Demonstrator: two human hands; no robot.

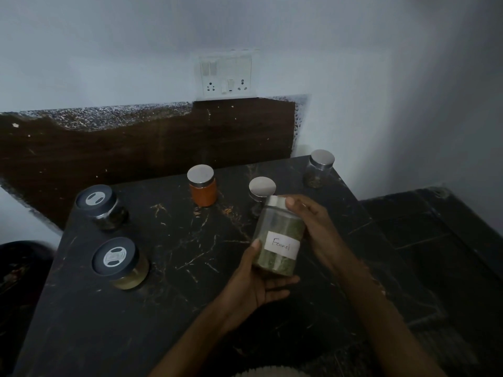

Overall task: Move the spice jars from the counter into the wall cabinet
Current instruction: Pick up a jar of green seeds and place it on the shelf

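Both hands hold a clear jar of green fennel (277, 238) with a white lid and a label reading "Fennel", lifted a little above the black marble counter (174, 268). My left hand (253, 284) cups its base and side. My right hand (310, 219) grips its upper side near the lid. Standing on the counter are an orange spice jar (202, 186) with a silver lid, a silver-lidded jar (261, 191) just behind the fennel jar, another silver-lidded jar (318, 168) at the far right corner, and two dark-lidded jars (102, 208) (121, 263) on the left. No wall cabinet is in view.
A white switch and socket panel (227, 74) sits on the wall above a dark backsplash (136, 148). The counter ends at its right edge, with a lower dark surface (435, 240) beyond. A dark round object (19, 268) lies at the left, off the counter.
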